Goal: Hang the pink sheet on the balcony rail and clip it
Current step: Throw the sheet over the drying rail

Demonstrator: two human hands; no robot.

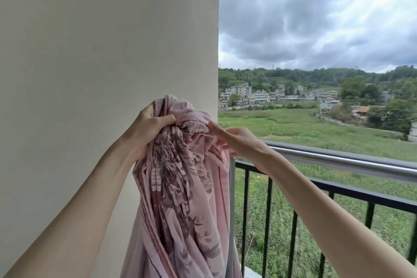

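The pink sheet (180, 198), printed with dark red leaves, hangs bunched in long folds in front of the wall's corner. My left hand (149, 126) grips the gathered top of the bunch, held up above rail height. My right hand (234, 142) reaches in from the right with fingers stretched out and touches the sheet's upper right folds. The balcony rail (338, 161), a silver tube above a black railing, runs from the sheet off to the right. The rail's left end is hidden behind the cloth. No clip shows.
A plain cream wall (101, 52) fills the left half of the view, ending at a corner by the sheet. Black vertical bars (293, 232) stand under the rail. Beyond lie green fields, houses and a cloudy sky.
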